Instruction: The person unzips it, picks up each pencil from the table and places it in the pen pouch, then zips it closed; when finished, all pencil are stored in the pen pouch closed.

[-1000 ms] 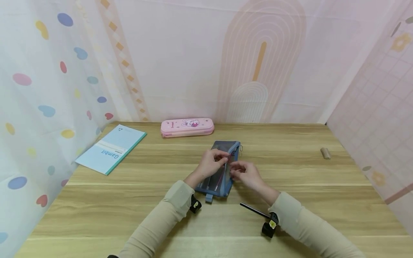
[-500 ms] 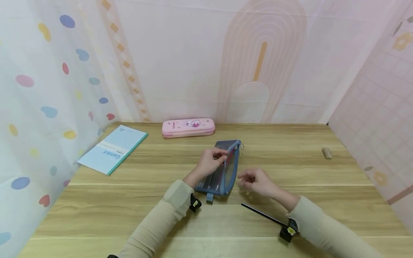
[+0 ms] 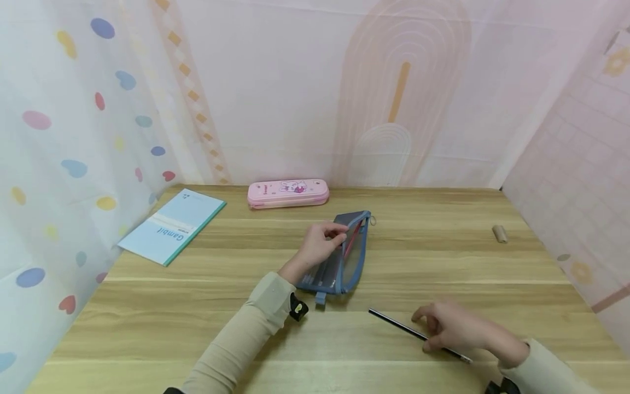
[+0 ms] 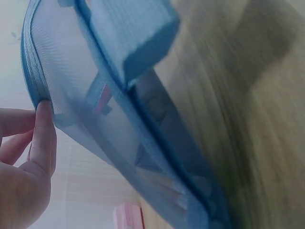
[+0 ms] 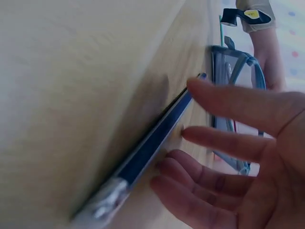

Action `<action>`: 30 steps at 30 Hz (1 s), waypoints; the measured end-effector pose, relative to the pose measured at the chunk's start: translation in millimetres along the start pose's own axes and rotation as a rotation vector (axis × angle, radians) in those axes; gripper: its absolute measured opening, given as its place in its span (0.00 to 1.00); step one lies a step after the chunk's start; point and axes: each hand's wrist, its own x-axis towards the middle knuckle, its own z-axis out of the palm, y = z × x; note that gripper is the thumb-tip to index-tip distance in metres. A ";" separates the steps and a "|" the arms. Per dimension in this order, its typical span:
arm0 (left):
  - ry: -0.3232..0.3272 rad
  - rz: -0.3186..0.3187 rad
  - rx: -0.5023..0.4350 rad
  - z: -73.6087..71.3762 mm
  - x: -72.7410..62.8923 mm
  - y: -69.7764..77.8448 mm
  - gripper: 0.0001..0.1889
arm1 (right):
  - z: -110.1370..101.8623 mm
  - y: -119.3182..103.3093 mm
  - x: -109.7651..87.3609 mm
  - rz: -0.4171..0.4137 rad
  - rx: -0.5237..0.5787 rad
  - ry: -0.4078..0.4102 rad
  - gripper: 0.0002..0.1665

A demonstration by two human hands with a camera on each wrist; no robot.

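A blue mesh zip pouch (image 3: 363, 257) lies in the middle of the table, its zipped side gaping. My left hand (image 3: 319, 244) pinches the upper zipper edge between thumb and finger; the left wrist view shows the fingertips (image 4: 44, 106) right on the zipper tape. A slim red item (image 3: 351, 243) shows inside the pouch. Nearer the front lies a dark pencil (image 3: 394, 322) with a metal band and a pale end. Over its rear half hovers my right hand (image 3: 455, 326), thumb and fingers spread to either side of the shaft (image 5: 157, 136) with a gap between them.
A pink pencil case (image 3: 287, 194) with a rabbit print stands against the back curtain. To the left lies a light blue booklet (image 3: 172, 225). A small tan cylinder (image 3: 499, 233) sits at the far right. Curtains border the back and both sides.
My right hand has left the pouch opening and moved right and toward me, over the pencil. The pouch gapes wider, while my left hand keeps its pinch on the edge.
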 end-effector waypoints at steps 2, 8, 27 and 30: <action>-0.001 0.021 0.009 0.3 0.6 1.5 0.11 | 4.6 3.7 -9.7 -0.035 -0.009 0.008 0.28; 0.012 0.042 0.009 -0.3 1.2 2.9 0.11 | 22.1 9.1 -20.5 -0.108 0.038 0.057 0.16; -0.007 0.034 0.000 4.4 1.9 3.3 0.11 | 34.3 -4.3 -8.6 -0.131 0.016 0.165 0.18; -0.008 0.035 0.000 6.5 1.6 2.7 0.11 | 33.6 -1.4 -5.7 -0.063 0.147 0.168 0.20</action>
